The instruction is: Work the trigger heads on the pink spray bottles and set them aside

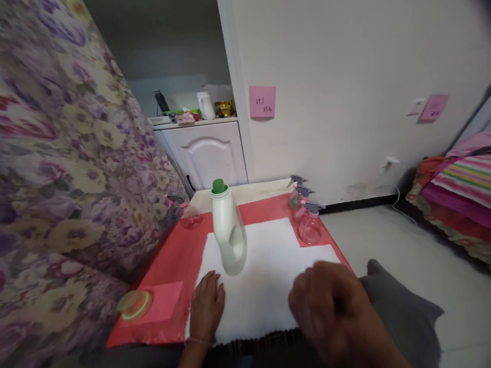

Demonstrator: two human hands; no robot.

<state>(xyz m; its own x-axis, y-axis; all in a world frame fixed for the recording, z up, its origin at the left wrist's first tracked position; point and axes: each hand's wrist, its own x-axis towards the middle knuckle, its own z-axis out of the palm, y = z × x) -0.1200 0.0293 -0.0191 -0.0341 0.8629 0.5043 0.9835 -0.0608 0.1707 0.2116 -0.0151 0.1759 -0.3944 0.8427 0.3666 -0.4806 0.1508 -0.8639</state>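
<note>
A pale green-white detergent bottle (226,225) with a moulded handle stands on a white cloth (264,286). Its threaded neck shows a green insert (218,186). Just in front of the bottle, my left hand (209,301) lies palm down on the cloth, its fingers extended and slightly bent, apart from the bottle. My right hand (326,301) is raised over the right side of the cloth, closer to the camera and blurred. Its fingers are curled into a fist; whatever may be inside is hidden.
Spray bottles (310,227) line the right edge of the red-covered table (169,266); another pink spray bottle (190,214) stands back left. A round yellowish object (134,305) lies on pink paper (169,299). A floral curtain (76,204) hangs left; a grey cushion-like shape (402,312) is right.
</note>
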